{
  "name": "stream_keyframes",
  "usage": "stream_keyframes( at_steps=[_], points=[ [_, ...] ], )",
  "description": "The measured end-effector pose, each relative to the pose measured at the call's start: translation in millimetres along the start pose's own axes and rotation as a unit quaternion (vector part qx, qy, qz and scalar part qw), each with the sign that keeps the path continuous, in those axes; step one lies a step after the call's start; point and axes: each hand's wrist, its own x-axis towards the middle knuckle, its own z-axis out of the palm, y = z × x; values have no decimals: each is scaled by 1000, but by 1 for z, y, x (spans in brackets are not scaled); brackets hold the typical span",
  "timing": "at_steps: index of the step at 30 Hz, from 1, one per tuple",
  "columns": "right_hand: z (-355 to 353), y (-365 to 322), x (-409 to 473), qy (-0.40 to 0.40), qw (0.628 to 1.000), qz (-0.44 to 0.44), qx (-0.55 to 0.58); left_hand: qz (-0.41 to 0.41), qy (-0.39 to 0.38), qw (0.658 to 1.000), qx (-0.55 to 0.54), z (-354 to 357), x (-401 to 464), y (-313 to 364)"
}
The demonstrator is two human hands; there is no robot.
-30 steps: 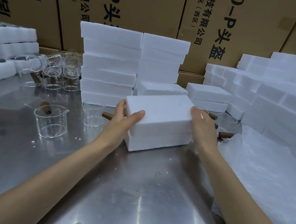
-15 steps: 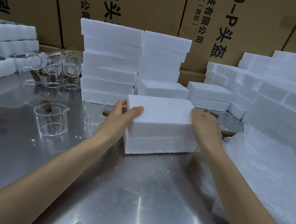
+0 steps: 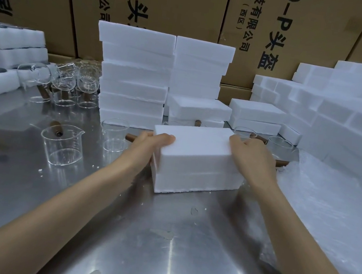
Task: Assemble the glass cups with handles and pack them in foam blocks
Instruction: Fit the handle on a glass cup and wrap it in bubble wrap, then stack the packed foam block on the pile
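A closed white foam block (image 3: 197, 160), two halves stacked, stands on the steel table (image 3: 114, 232) in front of me. My left hand (image 3: 148, 146) grips its left end, thumb lying across the top edge. My right hand (image 3: 250, 156) grips its right end, fingers curled over the far side. A glass cup with a spout (image 3: 61, 143) and brown wooden handle sits to the left. Another glass cup (image 3: 115, 133) stands just behind my left hand, and a wooden handle (image 3: 134, 138) pokes out beside it.
Tall stacks of foam blocks (image 3: 134, 78) rise behind the packed one, with more foam (image 3: 342, 118) piled along the right. A cluster of glass cups (image 3: 65, 84) stands at the back left beside foam trays (image 3: 5, 47). Cardboard boxes (image 3: 172, 1) form the back wall.
Both hands have drawn the foam block slightly nearer to me and pressed it down onto the table; the grip on both ends stays the same.
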Motion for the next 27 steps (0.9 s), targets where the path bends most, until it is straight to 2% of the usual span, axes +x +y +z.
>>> stream_keyframes(
  at_steps=[3,9,14,19,24,27],
  points=[
    [0,-2,-1,9,1000,-3,-28,-13,-8,998,-58,4,-5,3],
    [0,-4,-1,-11,999,4,-49,-29,-12,996,-85,8,-9,4],
    [-4,-3,-6,-39,999,0,25,-63,-48,994,-78,7,-12,5],
    [-7,-4,-6,-58,996,2,64,-72,-32,994,-70,12,-18,6],
    [-21,-4,-2,-36,987,-12,155,-76,-79,991,-75,24,-21,24],
    [-40,-12,5,-11,985,-29,171,-51,-86,990,-99,30,-15,42]
  ],
)
